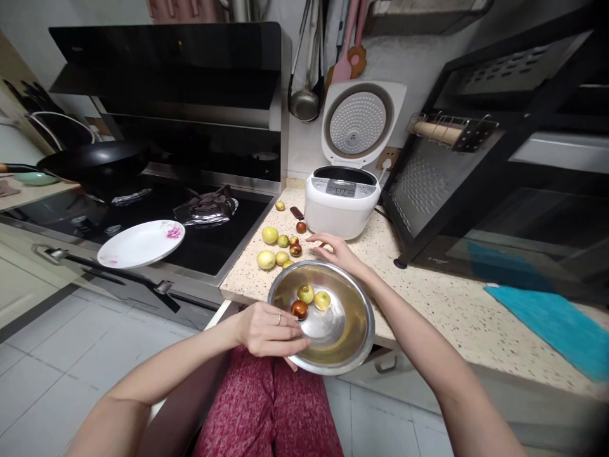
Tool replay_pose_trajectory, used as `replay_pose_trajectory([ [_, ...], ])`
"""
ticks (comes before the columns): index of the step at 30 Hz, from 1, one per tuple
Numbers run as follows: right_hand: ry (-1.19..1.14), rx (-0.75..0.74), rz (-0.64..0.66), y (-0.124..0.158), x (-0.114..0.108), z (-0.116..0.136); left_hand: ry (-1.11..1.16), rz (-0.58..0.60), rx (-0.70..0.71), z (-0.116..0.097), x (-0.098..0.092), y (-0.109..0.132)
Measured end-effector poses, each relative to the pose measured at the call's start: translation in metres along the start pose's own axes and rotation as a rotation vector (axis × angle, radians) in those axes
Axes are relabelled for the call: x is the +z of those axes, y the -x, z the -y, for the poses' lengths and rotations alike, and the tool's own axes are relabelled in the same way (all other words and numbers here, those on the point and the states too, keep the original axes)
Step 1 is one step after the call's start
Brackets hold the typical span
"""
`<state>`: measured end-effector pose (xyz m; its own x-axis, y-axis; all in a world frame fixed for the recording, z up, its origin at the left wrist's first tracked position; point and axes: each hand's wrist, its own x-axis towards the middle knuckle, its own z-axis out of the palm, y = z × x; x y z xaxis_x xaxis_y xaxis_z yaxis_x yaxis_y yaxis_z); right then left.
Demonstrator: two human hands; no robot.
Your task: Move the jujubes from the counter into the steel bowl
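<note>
My left hand (273,330) grips the near-left rim of a round stainless steel bowl (349,320), fingers inside it and the thumb mostly below. The bowl is held at the counter's front edge. Inside lie a reddish-brown jujube (299,310) and two yellow-green jujubes (322,300). My right hand (339,254) reaches past the bowl's far side, fingers apart and nothing visible in them. Its fingertips are close to a brown jujube (295,250) on the counter. Several more green and brown jujubes, such as a large yellow-green one (269,235), lie to the left of that hand.
A white rice cooker (340,206) stands behind my right hand, lid raised. To the left, a flowered white plate (140,244) overhangs the stove's front edge, with a black wok (95,162) behind. On the right are a black oven rack (428,158) and a blue cloth (547,327).
</note>
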<state>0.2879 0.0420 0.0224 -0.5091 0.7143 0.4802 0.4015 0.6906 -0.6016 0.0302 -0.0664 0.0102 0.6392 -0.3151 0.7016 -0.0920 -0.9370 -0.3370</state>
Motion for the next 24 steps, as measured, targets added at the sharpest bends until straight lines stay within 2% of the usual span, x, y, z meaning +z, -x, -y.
replay_pose_trajectory([
  [4,0.054,-0.074,0.039,0.000,0.013,-0.006,-0.032,0.006,0.008,-0.002,-0.001,-0.001],
  [8,0.197,-0.196,0.134,-0.007,0.022,-0.007,-0.035,0.003,0.004,-0.003,-0.001,-0.001],
  [13,0.280,-0.233,0.213,-0.012,0.026,-0.015,-0.036,0.018,0.005,-0.001,-0.001,0.001],
  [19,0.341,-0.210,0.165,-0.011,0.023,-0.013,-0.017,0.005,0.000,0.000,-0.002,0.000],
  [24,0.295,-0.224,0.144,-0.010,0.024,-0.010,-0.026,-0.001,0.001,-0.001,-0.002,0.000],
])
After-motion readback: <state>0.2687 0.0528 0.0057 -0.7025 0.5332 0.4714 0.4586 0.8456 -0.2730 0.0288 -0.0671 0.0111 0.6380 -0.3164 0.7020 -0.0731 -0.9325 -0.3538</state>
